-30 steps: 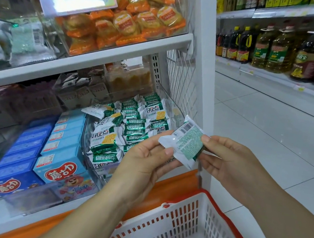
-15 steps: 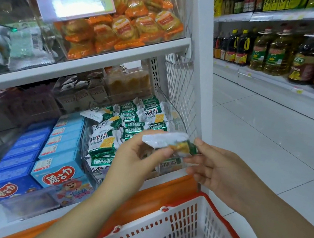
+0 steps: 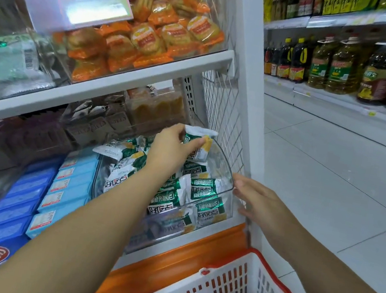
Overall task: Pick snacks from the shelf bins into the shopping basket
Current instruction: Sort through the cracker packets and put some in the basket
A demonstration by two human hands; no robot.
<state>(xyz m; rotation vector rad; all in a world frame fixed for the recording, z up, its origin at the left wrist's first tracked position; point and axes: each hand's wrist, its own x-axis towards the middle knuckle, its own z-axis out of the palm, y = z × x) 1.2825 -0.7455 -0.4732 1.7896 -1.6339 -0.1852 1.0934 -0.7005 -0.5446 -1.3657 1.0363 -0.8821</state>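
Green-white snack packet (image 3: pixel 199 145) pinched in left hand (image 3: pixel 170 153) over clear bin (image 3: pixel 224 170), right hand (image 3: pixel 255 201) apparently slack beside it.

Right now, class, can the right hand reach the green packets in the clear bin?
Probably yes. The right hand touches the clear bin at its corner; the top is open and green packets lie inside. The left hand, holding one packet, sits farther back.

Snack packets (image 3: pixel 201 190) green, white, yellow; boxes (image 3: pixel 25 197) blue; basket (image 3: pixel 235 281) white with red rim; upper packets (image 3: pixel 151 37) orange.
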